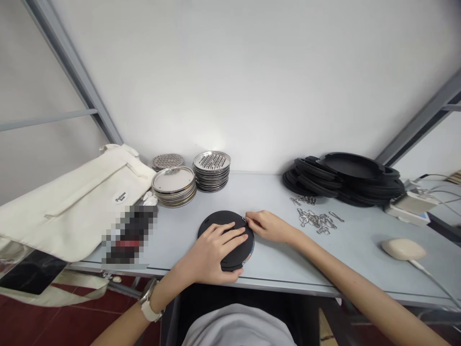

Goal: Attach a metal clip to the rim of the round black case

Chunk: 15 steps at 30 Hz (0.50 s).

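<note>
A round black plastic disc (pixel 228 223) lies on the table in front of me, a thin shiny rim showing along its right side. My left hand (pixel 218 247) rests on top of it, fingers spread and flat, with the thumb at the near edge. At the disc's upper right edge, my right hand (pixel 261 225) pinches a small metal wire clip (pixel 244 219), partly hidden by the fingertips. Several similar wire clips (pixel 317 219) lie loose to the right of that hand.
Stacked metal grater discs (pixel 212 166) and plain metal discs (pixel 173 182) stand at the back left. Black plastic rings (pixel 353 178) are piled at the back right. A white bag (pixel 79 202) lies left; a corded cream device (pixel 403 250) sits right on the grey table (pixel 273 269).
</note>
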### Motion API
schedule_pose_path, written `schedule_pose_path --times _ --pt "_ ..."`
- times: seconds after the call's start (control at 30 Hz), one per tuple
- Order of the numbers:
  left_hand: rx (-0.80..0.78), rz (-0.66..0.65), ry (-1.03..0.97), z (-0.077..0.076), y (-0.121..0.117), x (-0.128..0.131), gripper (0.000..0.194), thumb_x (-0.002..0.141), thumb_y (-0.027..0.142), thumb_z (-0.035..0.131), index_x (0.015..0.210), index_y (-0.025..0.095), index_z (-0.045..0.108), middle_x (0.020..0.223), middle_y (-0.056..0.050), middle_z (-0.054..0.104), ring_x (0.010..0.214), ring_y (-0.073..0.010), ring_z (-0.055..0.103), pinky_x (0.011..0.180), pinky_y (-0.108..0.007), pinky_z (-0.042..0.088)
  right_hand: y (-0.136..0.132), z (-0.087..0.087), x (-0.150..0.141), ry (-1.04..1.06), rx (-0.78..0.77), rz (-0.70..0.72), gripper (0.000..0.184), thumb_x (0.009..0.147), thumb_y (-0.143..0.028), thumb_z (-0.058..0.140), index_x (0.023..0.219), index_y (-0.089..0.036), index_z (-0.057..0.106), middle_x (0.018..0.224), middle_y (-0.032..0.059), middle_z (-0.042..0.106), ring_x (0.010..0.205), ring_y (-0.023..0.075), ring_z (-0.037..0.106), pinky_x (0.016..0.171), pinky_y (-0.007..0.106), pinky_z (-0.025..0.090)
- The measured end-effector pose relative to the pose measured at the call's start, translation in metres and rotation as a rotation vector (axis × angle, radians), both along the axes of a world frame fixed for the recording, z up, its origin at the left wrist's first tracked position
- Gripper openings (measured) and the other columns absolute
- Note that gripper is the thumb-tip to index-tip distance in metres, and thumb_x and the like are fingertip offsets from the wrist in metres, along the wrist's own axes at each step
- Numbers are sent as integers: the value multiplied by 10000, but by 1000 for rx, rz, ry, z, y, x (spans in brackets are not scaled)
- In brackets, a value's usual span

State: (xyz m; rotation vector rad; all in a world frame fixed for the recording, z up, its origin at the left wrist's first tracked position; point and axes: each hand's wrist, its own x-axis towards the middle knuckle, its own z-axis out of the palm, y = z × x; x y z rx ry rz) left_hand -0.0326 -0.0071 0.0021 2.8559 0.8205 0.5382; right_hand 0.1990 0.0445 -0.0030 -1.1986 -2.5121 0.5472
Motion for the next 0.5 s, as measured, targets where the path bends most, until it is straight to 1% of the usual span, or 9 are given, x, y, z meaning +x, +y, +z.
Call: schedule_pose_path --times 0.17,0.5 --pt "15 -3 -20 -1 0 1 681 754 388 595 1381 229 383 1386 -43 469 1326 -279 338 1055 -442 315 1 -1 -1 18 -8 0 269 933 -233 335 666 -195 337 516 -57 373 456 77 306 507 222 238" --pt "-11 4 -33 -2 0 1 710 730 364 612 1387 236 374 1390 -28 465 1333 -279 327 1071 -448 313 1 -3 0 28 -15 6 256 927 -227 337 674 -194 350 520 -55 383 455 77 316 508 226 237"
